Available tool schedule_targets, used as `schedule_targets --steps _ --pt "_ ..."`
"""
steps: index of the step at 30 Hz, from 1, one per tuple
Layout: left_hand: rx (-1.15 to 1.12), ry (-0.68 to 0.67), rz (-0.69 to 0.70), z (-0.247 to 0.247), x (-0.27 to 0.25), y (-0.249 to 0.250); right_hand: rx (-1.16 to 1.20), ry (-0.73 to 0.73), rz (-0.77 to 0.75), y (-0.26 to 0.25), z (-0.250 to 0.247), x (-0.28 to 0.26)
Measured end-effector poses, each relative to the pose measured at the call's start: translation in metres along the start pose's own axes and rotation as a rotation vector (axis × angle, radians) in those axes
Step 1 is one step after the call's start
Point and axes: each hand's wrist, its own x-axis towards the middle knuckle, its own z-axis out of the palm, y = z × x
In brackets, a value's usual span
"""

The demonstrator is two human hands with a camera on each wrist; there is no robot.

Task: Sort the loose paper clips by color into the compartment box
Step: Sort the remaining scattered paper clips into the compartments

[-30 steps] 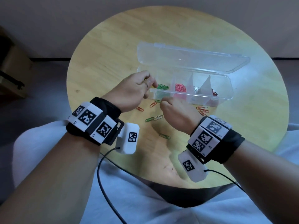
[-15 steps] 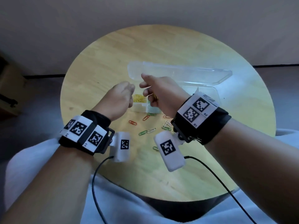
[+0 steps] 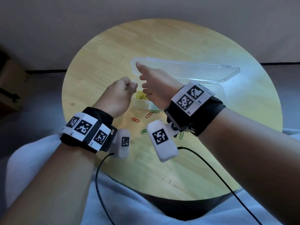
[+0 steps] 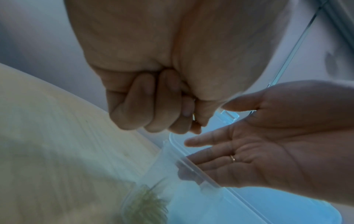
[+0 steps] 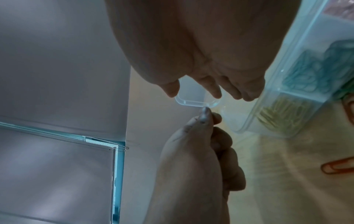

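The clear compartment box [image 3: 222, 90] lies open on the round wooden table [image 3: 162, 46], its lid [image 3: 186, 70] folded back. Yellow clips [image 3: 141, 95] fill its leftmost compartment, with green clips [image 5: 306, 75] in the one beside it. My left hand [image 3: 120, 93] hovers at the box's left end, curled into a fist; thumb and forefinger pinch a sliver of yellow clip [image 4: 193, 116]. Beside it my right hand [image 3: 152, 83] is open with spread fingers, its fingertips [image 5: 216, 94] by the lid's corner [image 5: 197, 102]. Whether they touch the lid is unclear.
Loose clips lie on the table in front of the box: two orange ones [image 3: 135, 119] [image 3: 149, 114] and green ones [image 3: 143, 131] [image 3: 181, 135], partly hidden under my right wrist. A brown box [image 3: 9, 88] stands on the floor at the left.
My right hand rose from the table in front of the box, swung left to the box's left end and opened its fingers. My left hand stayed curled by that end.
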Motion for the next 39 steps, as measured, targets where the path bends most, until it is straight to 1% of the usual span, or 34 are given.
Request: schedule_targets --steps 3,5,7,12,14,17,18,20,22,23,25,27,29,31,33,39 --pt "-0.012 0.023 0.032 0.002 -0.002 0.004 0.002 0.027 -0.032 0.001 -0.006 -0.005" --pt "0.035 0.043 0.056 0.005 -0.005 0.009 0.009 0.064 -0.059 0.002 -0.012 -0.012" --pt "0.112 0.080 0.104 0.008 -0.004 0.015 0.053 0.089 -0.085 0.006 -0.020 -0.022" --pt "0.216 0.150 0.249 0.019 0.009 0.012 0.114 0.192 -0.119 0.027 -0.040 -0.047" --pt "0.348 0.121 0.251 0.025 0.014 0.009 0.121 0.229 -0.116 0.038 -0.049 -0.057" --pt "0.492 0.009 0.177 0.032 0.016 0.007 0.082 0.260 -0.129 0.055 -0.065 -0.070" --pt "0.501 -0.001 0.170 0.032 0.014 0.009 0.048 0.269 -0.137 0.061 -0.071 -0.074" --pt "0.452 0.036 0.214 0.027 0.007 0.015 -0.053 0.283 -0.144 0.071 -0.085 -0.080" --pt "0.300 0.056 0.283 0.019 -0.007 0.023 -0.149 0.284 -0.124 0.080 -0.098 -0.087" --pt "0.208 0.033 0.296 0.016 -0.015 0.027 -0.195 0.281 -0.103 0.085 -0.105 -0.089" --pt "0.116 -0.049 0.254 0.016 -0.030 0.029 -0.294 0.270 -0.049 0.092 -0.116 -0.093" --pt "0.158 -0.128 0.184 0.020 -0.037 0.026 -0.413 0.251 -0.005 0.099 -0.124 -0.094" --pt "0.237 -0.179 0.103 0.023 -0.036 0.018 -0.569 0.227 0.026 0.105 -0.128 -0.092" --pt "0.299 -0.186 0.051 0.023 -0.031 0.010 -0.737 0.228 0.059 0.108 -0.133 -0.089" --pt "0.348 -0.193 0.016 0.021 -0.027 0.001 -0.835 0.269 0.082 0.108 -0.138 -0.087" --pt "0.404 -0.244 -0.041 0.030 -0.022 -0.010 -0.942 0.377 0.075 0.113 -0.147 -0.075"
